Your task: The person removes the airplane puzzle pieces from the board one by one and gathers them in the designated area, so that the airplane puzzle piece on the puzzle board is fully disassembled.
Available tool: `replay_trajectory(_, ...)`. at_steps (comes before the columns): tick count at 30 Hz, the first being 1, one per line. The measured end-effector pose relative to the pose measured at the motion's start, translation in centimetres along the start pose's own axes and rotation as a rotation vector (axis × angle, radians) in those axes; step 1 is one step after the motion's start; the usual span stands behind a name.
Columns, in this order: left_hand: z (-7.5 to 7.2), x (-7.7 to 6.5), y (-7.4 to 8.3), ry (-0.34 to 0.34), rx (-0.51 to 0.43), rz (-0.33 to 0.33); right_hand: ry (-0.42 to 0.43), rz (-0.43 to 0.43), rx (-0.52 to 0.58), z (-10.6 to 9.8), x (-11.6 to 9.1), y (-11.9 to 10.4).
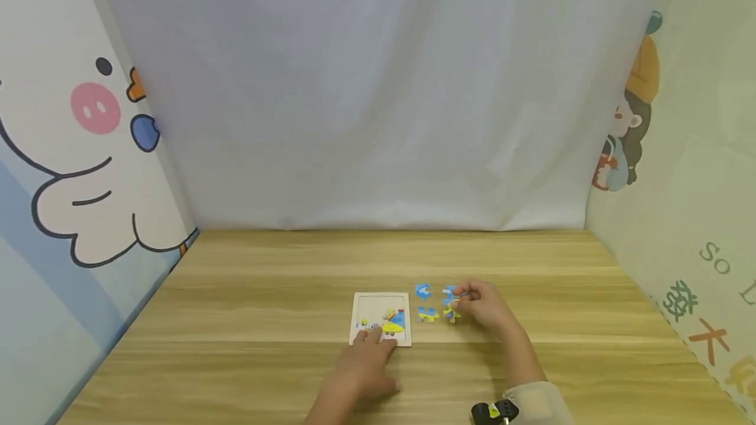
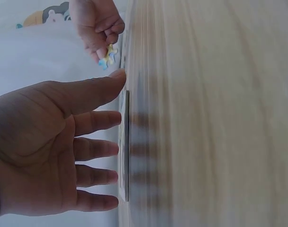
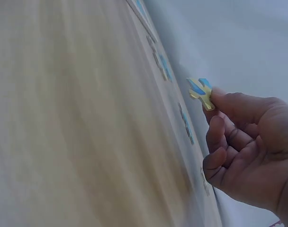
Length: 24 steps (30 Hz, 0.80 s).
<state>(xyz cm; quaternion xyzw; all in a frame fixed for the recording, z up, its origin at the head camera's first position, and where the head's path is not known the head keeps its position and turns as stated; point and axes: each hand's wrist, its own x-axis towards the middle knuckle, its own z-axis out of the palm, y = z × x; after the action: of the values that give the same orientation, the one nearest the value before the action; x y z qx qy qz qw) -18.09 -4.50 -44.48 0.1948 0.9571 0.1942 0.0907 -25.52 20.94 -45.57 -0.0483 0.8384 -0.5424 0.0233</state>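
Observation:
A square puzzle board (image 1: 369,303) lies on the table, with several colourful pieces fitted in its lower part and bare wood above. My left hand (image 1: 366,366) rests its outstretched fingertips on the board's near edge. In the left wrist view the fingers of the left hand (image 2: 54,146) are spread and nearly straight. To the right of the board, my right hand (image 1: 487,307) pinches a blue and yellow jigsaw piece (image 3: 201,92) between thumb and index finger, held above the table. Its other fingers are curled. Loose pieces lie close by, one blue (image 1: 422,291), one blue and yellow (image 1: 428,315).
Another blue piece (image 1: 450,290) lies beside the right fingertips, partly covered. The wooden table (image 1: 266,294) ends at a pale grey curtain (image 1: 378,117) behind. Printed panels stand left (image 1: 94,169) and right (image 1: 679,202). A black device (image 1: 495,412) sits at the right wrist.

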Motion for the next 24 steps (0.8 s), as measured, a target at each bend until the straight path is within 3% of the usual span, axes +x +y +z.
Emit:
replay_trajectory(9,0.4,0.8,1.1,0.011,0.041,0.064,0.012,-0.016,-0.010,-0.7,0.6,1.2)
replay_trajectory(24,0.4,0.9,1.4,-0.044,0.040,0.049,0.074,0.061,-0.155,-0.5,0.7,1.5)
